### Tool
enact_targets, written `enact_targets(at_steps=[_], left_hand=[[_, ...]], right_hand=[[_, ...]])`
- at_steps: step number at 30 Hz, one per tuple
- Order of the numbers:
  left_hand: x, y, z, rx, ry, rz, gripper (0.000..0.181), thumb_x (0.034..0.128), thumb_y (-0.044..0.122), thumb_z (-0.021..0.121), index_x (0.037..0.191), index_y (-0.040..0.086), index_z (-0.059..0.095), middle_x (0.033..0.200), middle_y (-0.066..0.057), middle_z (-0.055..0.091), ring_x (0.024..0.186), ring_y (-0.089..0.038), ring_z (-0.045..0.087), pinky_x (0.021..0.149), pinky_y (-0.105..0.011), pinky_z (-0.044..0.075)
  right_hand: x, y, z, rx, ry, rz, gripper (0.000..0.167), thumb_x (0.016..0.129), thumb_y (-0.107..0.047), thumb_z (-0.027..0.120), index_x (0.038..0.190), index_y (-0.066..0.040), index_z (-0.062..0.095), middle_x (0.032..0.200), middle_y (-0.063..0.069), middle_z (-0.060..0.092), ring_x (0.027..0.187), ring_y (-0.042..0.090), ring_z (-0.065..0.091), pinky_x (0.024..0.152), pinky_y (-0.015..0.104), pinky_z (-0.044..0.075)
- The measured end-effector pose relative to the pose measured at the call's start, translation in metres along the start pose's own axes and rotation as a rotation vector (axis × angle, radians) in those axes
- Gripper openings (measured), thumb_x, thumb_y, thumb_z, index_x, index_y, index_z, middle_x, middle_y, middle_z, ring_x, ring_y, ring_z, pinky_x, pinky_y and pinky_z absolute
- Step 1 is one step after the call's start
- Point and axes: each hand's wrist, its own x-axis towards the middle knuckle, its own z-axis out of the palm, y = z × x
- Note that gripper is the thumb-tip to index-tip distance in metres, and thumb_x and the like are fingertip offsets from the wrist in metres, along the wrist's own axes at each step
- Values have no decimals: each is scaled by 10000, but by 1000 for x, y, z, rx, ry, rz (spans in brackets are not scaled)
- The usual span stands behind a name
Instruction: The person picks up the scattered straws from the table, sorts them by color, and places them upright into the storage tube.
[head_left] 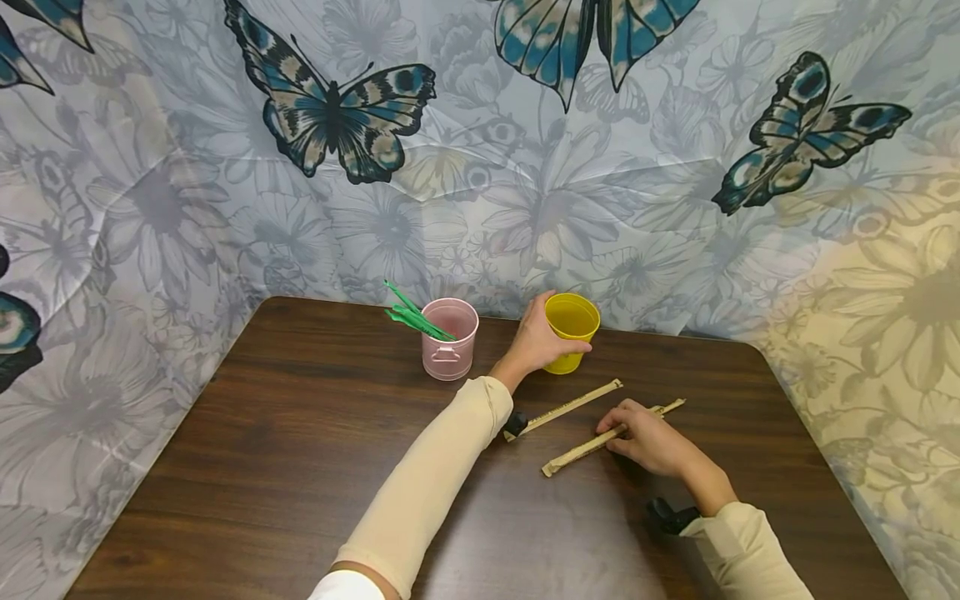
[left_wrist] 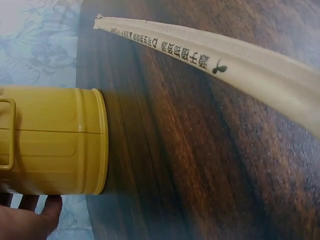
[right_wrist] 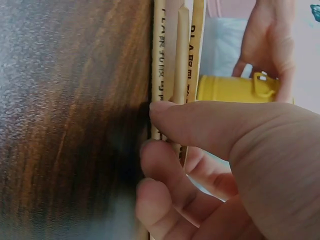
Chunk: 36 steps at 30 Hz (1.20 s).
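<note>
Gripping the bright yellow bucket-shaped cup [head_left: 574,320] from its left side is the left hand [head_left: 536,336], thumb across the front, fingers spread about as wide as the cup. That cup's upright, over by the far edge of the dark brown wood-grain table [head_left: 247,467]. The right hand [head_left: 649,438] is pretty narrow, pinching a slim tan paper-wrapped straw [head_left: 579,455] between thumb and fingers; can't tell if there's a second one in there, stuff overlaps. A second tan wrapped straw [head_left: 572,405] lies slantwise between the yellow cup and that hand. Just left of the left hand there's a pale pink bucket-shaped cup [head_left: 448,367], with thin green sticks [head_left: 412,317] leaning out over its left rim.
</note>
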Motion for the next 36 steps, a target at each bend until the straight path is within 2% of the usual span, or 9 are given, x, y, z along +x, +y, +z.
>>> enact_targets(at_steps=[8,12,16,25,28,33,36], left_hand=[[-1,-1,-3,16,-16,-10,1057,706,362,940,1538,178,314,1491,-83,407,1269,-247,532,1074,-404,497],[-1,-2,-4,-3,-35,-18,1049,711,334,937,1533,176,305,1441,-76,483,1231,-234,564,1046,-381,509],[-1,-1,-4,-59,-54,-36,1050,713,291,938,1535,189,292,1382,-86,561,1195,-247,598,1016,-389,520],[-3,-2,-3,-140,-63,-60,1033,724,268,933,1549,207,314,1402,-63,559,1217,-234,590,1024,-390,511],[-3,-3,-2,-148,-63,-55,1021,732,258,927,1549,200,317,1404,-61,559,1222,-235,586,1030,-394,507],[-3,-4,-1,-166,-69,-55,1020,735,232,922,1551,188,310,1408,-79,559,1230,-251,584,1040,-411,503],[-3,-4,-1,-175,-74,-65,1032,737,231,922,1558,189,299,1413,-91,554,1232,-260,583,1041,-415,501]], right_hand=[[0,0,2,42,4,-1,154,859,-63,786,962,-146,709,977,-7,654,856,104,607,714,232,483],[-1,0,2,41,23,-25,144,870,-66,776,998,-121,736,981,3,684,828,47,599,695,216,489],[-3,2,-1,42,53,-51,178,888,-32,742,1056,-90,756,996,14,713,812,-6,583,693,218,504],[-4,1,4,30,144,-60,194,863,-12,766,1014,-133,782,983,-14,661,884,104,634,726,258,527],[-4,1,4,37,142,-59,217,859,-4,764,1047,-110,781,996,3,685,873,76,643,718,241,526],[-6,2,2,94,101,-67,199,895,23,717,1073,-52,767,1010,67,714,766,-9,611,651,203,522],[-7,2,1,115,96,-78,191,913,31,697,1076,-47,761,1019,83,709,749,-14,608,631,195,525]])
